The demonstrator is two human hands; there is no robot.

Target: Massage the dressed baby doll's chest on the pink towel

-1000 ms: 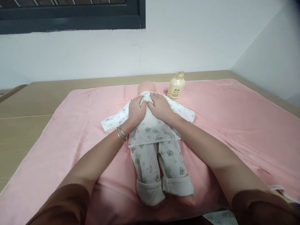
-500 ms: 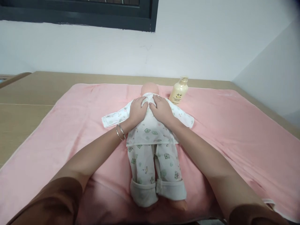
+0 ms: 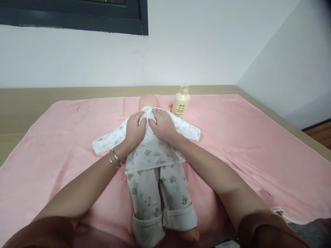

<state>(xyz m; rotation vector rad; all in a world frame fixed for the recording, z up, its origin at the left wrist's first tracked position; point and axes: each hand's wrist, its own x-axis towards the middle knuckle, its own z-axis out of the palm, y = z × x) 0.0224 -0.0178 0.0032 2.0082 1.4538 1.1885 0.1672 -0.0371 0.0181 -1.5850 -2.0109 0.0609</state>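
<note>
A baby doll [image 3: 149, 101] lies on a pink blanket, its head toward the wall and its face not visible. It wears a white printed top [image 3: 155, 153] and matching trousers [image 3: 147, 194] with rolled cuffs; one bare foot shows below. My left hand [image 3: 136, 127] rests flat on the left of the doll's upper back, fingers stretched toward its head. On the other side my right hand [image 3: 164, 124] lies flat in the same way, the two thumbs close together near the middle. Two thin bangles [image 3: 115, 158] circle my left wrist.
Just right of the doll's head stands a pale yellow pump bottle [image 3: 181, 102]. The pink blanket [image 3: 245, 148] covers most of the wooden tabletop [image 3: 23, 106]. Behind it rises a white wall [image 3: 201, 44] with a dark window frame [image 3: 77, 20] at upper left.
The camera view has turned to the right, so the doll, bottle and window frame appear further left. Both hands stay flat on the doll's upper back.
</note>
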